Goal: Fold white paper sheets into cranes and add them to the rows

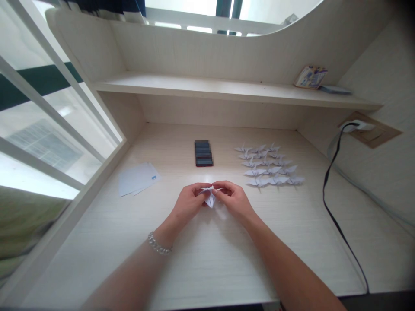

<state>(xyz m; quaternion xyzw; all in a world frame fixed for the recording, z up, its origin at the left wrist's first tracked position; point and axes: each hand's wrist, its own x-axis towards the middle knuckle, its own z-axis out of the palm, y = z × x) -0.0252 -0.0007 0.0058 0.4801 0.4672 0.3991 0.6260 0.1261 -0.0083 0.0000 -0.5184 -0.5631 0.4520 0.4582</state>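
A small white folded-paper crane (210,199) is held just above the desk, its pointed end toward me. My left hand (193,198) pinches its left side between thumb and fingers. On the other side, my right hand (232,198) grips it with thumb and forefinger near the top. Parts of the paper are hidden behind the fingers. To the right, several finished white paper cranes (267,166) stand in rows on the desk. White paper sheets (136,179) lie overlapped at the left, one with a small blue mark.
Behind my hands lies a dark, pixelated phone-like object (203,153). A black cable (328,194) runs from the wall socket (372,129) down the desk's right side. A shelf (207,88) crosses the back, carrying a colourful packet (310,77). White railing bars (48,95) border the left.
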